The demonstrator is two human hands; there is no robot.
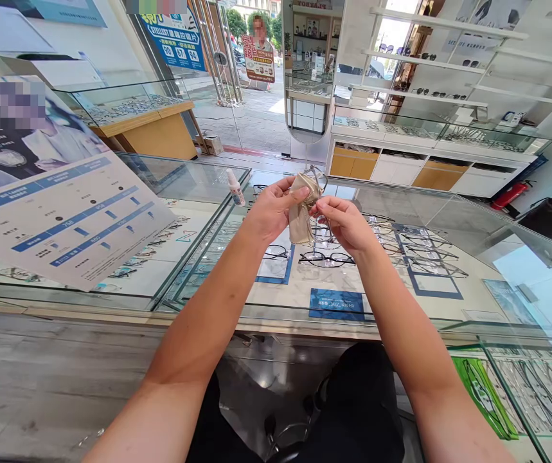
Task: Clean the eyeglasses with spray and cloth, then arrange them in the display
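Observation:
My left hand point(267, 211) is closed on a beige cloth point(299, 224), its thumb pressed on top and the cloth's lower part hanging down. A thin-framed pair of eyeglasses point(315, 173) pokes out above the cloth, partly hidden by it and by the fingers. My right hand point(346, 222) pinches the eyeglasses at the cloth's right side; exactly which part lies between its fingertips is hidden. Both hands are above a glass display case point(276, 307). Left of them, a small white spray bottle point(235, 188) stands on the glass.
Under the glass lie rows of eyeglasses point(326, 258) and a blue card point(337, 304). A large printed board point(71, 212) leans at the left. Another case point(507, 386) with eyeglasses is at lower right. A round-topped mirror point(307, 122) stands beyond the counter.

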